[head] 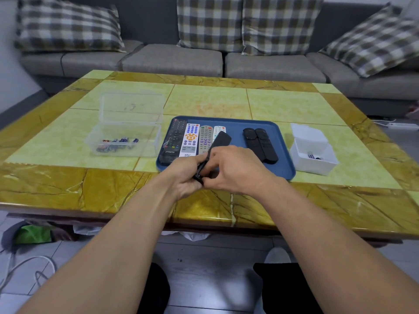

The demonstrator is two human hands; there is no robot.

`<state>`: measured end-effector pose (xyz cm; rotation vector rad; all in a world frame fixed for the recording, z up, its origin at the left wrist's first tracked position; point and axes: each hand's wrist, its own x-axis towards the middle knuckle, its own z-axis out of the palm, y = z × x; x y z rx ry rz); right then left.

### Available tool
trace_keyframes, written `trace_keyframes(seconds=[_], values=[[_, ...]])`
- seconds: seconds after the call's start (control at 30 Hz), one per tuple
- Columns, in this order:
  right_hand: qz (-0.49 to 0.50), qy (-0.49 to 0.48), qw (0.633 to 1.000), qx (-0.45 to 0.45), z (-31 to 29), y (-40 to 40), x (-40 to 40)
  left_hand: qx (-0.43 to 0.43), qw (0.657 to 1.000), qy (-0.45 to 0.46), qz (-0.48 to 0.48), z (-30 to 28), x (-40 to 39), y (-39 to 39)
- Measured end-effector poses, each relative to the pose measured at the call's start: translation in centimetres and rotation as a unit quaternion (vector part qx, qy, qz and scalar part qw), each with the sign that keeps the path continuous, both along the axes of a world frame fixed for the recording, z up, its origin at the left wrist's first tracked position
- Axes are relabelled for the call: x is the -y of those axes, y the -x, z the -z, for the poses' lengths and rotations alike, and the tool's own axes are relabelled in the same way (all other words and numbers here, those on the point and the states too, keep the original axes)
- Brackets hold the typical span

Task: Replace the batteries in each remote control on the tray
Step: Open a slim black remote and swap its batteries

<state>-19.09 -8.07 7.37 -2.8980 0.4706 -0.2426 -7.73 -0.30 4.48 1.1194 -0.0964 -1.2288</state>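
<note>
Both hands are working on a black remote (218, 143), holding it tilted over the near edge of the blue tray (286, 150), its far end angling up and away from the fingers. The left hand (187, 177) is curling around the near end of the remote from below, gripping it firmly. The right hand (235, 169) is closing in on the same end from the other side, fingers bent and pinching at it; exactly what the fingertips are touching is hidden behind the knuckles.

Just beyond the left hand, four remotes are lying side by side in the tray: a long black remote (174, 141), a white remote with orange buttons (190, 140), a grey remote (205, 139), and a small white remote (218, 130) partly covered by the one being held. Beyond the right hand, two slim black remotes (260, 141) are lying together in the tray.

Further out past the left hand, a clear box (127, 130) with its lid standing open is holding a cluster of batteries (115, 145). Out past the right hand, a white box (314, 150) is sitting on the surface (68, 184) with a few dark batteries (314, 156) inside.
</note>
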Motion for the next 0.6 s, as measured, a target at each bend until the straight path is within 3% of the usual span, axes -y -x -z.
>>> trace_keyframes(seconds=[0.17, 0.6], values=[[-0.022, 0.060, 0.997, 0.037, 0.2, -0.3, -0.5, -0.034, 0.999, 0.017, -0.029, -0.1, 0.3, -0.3], [-0.038, 0.107, 0.989, 0.096, 1.3, -1.0, -0.7, -0.044, 0.998, 0.019, -0.034, 0.0, 0.5, -1.0]])
